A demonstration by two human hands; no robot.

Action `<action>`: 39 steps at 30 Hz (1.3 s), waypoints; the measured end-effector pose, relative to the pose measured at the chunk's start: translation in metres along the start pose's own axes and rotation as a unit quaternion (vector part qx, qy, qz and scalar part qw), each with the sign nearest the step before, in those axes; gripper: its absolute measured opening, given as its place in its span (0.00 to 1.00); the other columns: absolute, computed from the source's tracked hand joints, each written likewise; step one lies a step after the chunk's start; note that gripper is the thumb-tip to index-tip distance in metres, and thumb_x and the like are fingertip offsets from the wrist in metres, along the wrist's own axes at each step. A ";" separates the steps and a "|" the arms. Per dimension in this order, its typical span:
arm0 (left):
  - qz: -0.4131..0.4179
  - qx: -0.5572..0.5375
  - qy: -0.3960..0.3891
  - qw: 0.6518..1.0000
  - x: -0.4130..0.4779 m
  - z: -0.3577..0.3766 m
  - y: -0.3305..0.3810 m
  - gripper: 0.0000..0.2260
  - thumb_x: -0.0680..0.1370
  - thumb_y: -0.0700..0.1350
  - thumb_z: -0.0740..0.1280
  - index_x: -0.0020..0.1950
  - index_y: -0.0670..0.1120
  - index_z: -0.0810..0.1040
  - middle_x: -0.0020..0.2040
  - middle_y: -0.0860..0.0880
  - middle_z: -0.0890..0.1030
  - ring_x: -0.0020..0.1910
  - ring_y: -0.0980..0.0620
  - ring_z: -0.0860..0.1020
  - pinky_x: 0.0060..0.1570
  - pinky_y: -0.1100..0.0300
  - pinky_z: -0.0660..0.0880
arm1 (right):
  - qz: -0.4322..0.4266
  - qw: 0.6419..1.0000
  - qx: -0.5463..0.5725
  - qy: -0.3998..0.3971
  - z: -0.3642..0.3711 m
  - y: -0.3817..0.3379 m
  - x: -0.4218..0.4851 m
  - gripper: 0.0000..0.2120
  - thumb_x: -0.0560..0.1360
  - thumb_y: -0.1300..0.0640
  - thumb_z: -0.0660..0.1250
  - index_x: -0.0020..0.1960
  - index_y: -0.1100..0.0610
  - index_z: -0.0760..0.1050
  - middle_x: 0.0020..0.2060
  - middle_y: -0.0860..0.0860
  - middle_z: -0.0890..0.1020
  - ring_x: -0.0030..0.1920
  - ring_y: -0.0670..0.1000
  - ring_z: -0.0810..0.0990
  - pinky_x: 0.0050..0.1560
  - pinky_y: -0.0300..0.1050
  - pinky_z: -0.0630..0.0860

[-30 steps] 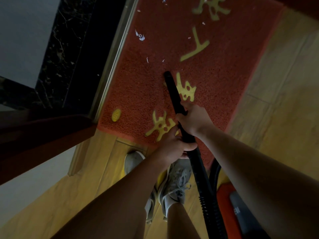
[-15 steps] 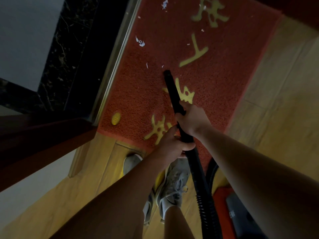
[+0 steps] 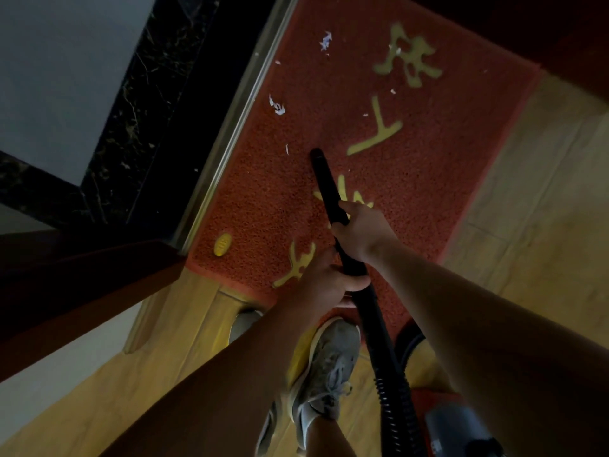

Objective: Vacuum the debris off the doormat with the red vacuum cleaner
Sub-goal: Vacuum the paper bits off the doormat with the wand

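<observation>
Floor: wooden boards (image 3: 543,225) under a red doormat (image 3: 263,199).
Debris: white scraps (image 3: 278,107) near the mat's threshold edge.
Wand: black tube (image 3: 324,183), tip on the mat.
Left hand (image 3: 333,282): grips the tube.
Right hand (image 3: 361,229): grips it higher.
Red vacuum cleaner (image 3: 451,423): behind the feet.

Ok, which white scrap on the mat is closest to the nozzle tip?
The thin sliver just beside the nozzle tip, on the sill side; all other scraps lie farther up the mat.

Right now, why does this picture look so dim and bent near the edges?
Head view: lighting is low, so the forearms and the wooden door sink into shadow; the doormat, white scraps and black vacuum tube are readable, without glare. Head view: the wide lens slightly bows the metal threshold strip.
</observation>
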State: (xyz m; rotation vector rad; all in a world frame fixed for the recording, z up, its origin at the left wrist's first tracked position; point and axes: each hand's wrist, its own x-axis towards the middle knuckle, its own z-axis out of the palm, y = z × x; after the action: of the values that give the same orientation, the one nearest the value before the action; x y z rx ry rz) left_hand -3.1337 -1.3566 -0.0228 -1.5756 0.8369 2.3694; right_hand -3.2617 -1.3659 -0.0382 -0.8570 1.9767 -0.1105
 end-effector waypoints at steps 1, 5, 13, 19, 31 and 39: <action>0.001 -0.002 0.001 1.000 -0.001 0.000 0.000 0.24 0.75 0.34 0.73 0.69 0.46 0.73 0.53 0.42 0.84 0.54 0.42 0.84 0.52 0.46 0.83 | 0.000 1.000 0.001 -0.003 -0.001 -0.001 0.000 0.24 0.80 0.53 0.63 0.75 0.53 0.68 0.61 0.57 0.80 0.53 0.57 0.81 0.46 0.42 0.72; 0.000 -0.029 0.016 0.999 -0.003 -0.008 -0.002 0.26 0.75 0.33 0.73 0.70 0.49 0.73 0.52 0.44 0.84 0.51 0.44 0.84 0.49 0.48 0.82 | -0.006 1.000 0.012 -0.018 0.004 -0.012 -0.001 0.25 0.80 0.54 0.62 0.76 0.52 0.67 0.58 0.58 0.81 0.48 0.56 0.81 0.44 0.42 0.73; -0.009 -0.038 0.006 0.999 -0.012 -0.039 -0.004 0.23 0.76 0.31 0.72 0.64 0.52 0.73 0.53 0.43 0.83 0.51 0.44 0.84 0.51 0.47 0.82 | -0.015 1.000 0.013 -0.024 0.030 -0.036 0.003 0.26 0.78 0.55 0.63 0.75 0.52 0.69 0.60 0.58 0.81 0.51 0.56 0.81 0.46 0.40 0.70; -0.004 -0.028 0.006 1.000 -0.009 -0.052 0.001 0.26 0.75 0.33 0.73 0.70 0.49 0.73 0.55 0.43 0.84 0.54 0.45 0.84 0.50 0.47 0.83 | -0.015 1.000 0.004 -0.005 0.030 -0.049 0.008 0.27 0.78 0.55 0.64 0.77 0.50 0.67 0.61 0.58 0.81 0.56 0.59 0.81 0.49 0.42 0.73; -0.014 -0.076 0.018 0.997 -0.028 -0.070 -0.027 0.20 0.76 0.31 0.72 0.58 0.53 0.73 0.53 0.46 0.83 0.43 0.51 0.86 0.42 0.53 0.83 | -0.043 0.996 -0.021 -0.076 0.063 -0.069 -0.011 0.28 0.79 0.54 0.64 0.78 0.50 0.64 0.65 0.58 0.79 0.60 0.58 0.80 0.55 0.44 0.76; -0.001 -0.077 0.041 0.996 -0.031 -0.077 -0.038 0.25 0.76 0.31 0.71 0.68 0.50 0.72 0.60 0.41 0.82 0.53 0.42 0.84 0.48 0.47 0.83 | -0.052 0.997 -0.015 -0.059 0.080 -0.070 -0.014 0.29 0.78 0.54 0.65 0.78 0.51 0.63 0.66 0.58 0.78 0.59 0.57 0.81 0.57 0.46 0.77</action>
State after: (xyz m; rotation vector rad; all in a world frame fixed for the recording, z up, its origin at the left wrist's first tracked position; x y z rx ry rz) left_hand -3.0424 -1.3619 -0.0304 -1.7416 0.6817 2.4354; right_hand -3.1578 -1.3891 -0.0436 -0.9657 1.8279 -0.0887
